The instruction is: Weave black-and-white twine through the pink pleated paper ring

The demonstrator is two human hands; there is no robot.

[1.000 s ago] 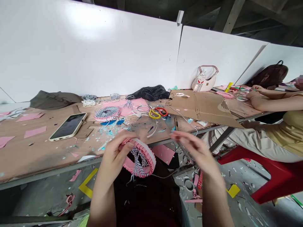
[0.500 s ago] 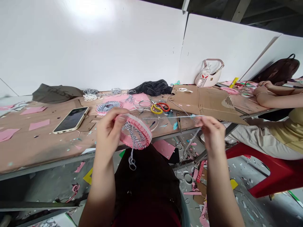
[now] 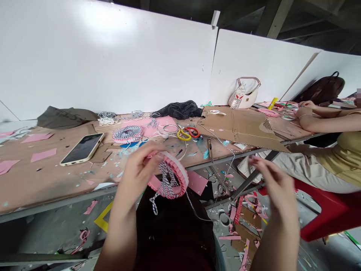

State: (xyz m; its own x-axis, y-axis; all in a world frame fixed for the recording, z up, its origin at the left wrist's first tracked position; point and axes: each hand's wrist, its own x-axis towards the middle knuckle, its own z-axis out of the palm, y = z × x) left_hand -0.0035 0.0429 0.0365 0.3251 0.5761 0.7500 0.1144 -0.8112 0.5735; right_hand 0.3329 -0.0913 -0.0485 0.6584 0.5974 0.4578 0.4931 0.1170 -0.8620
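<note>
My left hand (image 3: 142, 171) grips a pink ring (image 3: 180, 171) with a pale rim and pleated pink edging. Black-and-white cord (image 3: 167, 177) criss-crosses the ring's opening. A short knotted loop of the same cord (image 3: 154, 206) dangles below it. One slack strand (image 3: 194, 210) runs from the ring's lower right down across my lap. My right hand (image 3: 275, 182) is off to the right, away from the ring, slightly blurred. Its fingers look loosely apart, and I see nothing between them.
On the table lie a phone (image 3: 82, 149), a finished-looking cord-wound disc (image 3: 127, 133), scissors (image 3: 188, 133), a utility knife (image 3: 210, 150) and cardboard (image 3: 239, 126). A bag (image 3: 248, 96) and bottle (image 3: 238, 96) stand behind. A person's forearm (image 3: 318, 120) and a red stool (image 3: 324, 210) are at right.
My right hand has moved right and down, and the taut strand between my hands is gone. The ring has shifted slightly right and down, with cord now hanging slack from it.
</note>
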